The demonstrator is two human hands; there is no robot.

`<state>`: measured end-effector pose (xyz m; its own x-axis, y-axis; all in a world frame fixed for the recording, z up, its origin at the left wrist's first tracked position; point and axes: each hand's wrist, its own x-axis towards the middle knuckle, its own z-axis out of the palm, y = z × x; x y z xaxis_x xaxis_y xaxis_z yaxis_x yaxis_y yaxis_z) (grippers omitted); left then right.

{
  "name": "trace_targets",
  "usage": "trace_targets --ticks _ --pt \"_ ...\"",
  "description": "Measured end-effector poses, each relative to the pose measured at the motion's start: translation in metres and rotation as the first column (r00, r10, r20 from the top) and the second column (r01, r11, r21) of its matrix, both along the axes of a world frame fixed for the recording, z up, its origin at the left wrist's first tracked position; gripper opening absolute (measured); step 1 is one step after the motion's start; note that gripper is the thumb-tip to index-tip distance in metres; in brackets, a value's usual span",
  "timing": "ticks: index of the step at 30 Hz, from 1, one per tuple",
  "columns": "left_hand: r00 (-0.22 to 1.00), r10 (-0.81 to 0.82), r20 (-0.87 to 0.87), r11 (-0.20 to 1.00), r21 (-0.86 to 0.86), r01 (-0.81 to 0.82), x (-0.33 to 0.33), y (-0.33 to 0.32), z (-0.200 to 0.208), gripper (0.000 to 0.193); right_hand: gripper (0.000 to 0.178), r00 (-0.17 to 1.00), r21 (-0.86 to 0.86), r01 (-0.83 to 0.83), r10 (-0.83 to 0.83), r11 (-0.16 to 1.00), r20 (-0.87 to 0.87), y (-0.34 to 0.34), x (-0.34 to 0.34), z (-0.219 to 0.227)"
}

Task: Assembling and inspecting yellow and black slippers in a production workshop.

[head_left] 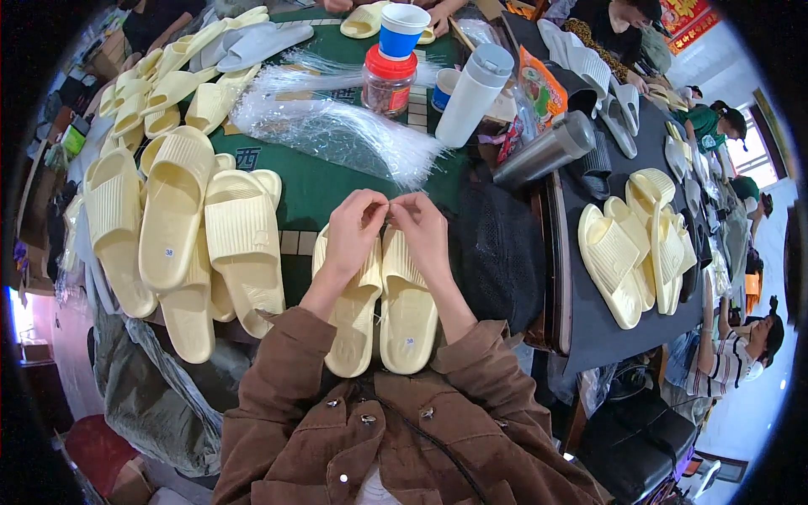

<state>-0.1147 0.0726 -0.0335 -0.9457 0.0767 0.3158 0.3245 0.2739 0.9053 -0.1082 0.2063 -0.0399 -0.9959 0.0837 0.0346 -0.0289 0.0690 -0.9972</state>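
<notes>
Head view: left hand (352,231) and right hand (422,231) pinched closed above cream slippers (409,324); any held item indiscernible.

Gap left of hands (353,229) (423,229); slipper heap (172,189) beyond; tumbler (547,151) front-right.

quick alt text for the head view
Someone's left hand and right hand are close together, fingers pinched, over two pale yellow slippers; anything pinched is too small to tell. More slippers lie left and right, with clear strands and a red-lidded jar ahead.

Numbered white stickers (410,342) borne by two cream slippers (409,307); dark character (247,158) printed on green worktop (295,172); yellow characters (680,8) seen on red banner (703,25).
</notes>
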Motion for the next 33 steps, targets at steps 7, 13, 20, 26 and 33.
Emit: trace_targets --ticks 7,13,20,26,33 --pt "1.000 0.023 -0.007 0.998 0.062 -0.023 -0.002 0.002 -0.002 0.006 0.011 0.997 0.132 0.006 0.004 0.991 -0.075 -0.002 -0.001 -0.001" --pt "1.000 -0.016 0.016 0.999 0.042 0.015 -0.002 -0.001 -0.002 0.006 0.010 0.998 0.113 0.016 -0.009 0.993 -0.062 -0.002 0.001 0.005" --pt "0.995 -0.029 0.094 1.000 0.007 0.029 -0.004 0.001 -0.007 0.005 0.010 0.993 0.094 0.026 -0.015 0.995 -0.117 -0.003 -0.002 -0.004" --pt "0.999 -0.028 0.027 0.998 -0.047 0.029 -0.008 -0.002 -0.011 0.007 0.008 0.983 0.106 0.032 -0.012 0.994 -0.184 -0.003 -0.004 -0.009" --pt "0.997 -0.043 0.071 0.998 -0.042 0.046 -0.008 0.000 -0.012 0.011 0.008 0.957 0.151 0.108 -0.062 0.983 -0.282 -0.003 -0.006 -0.013"
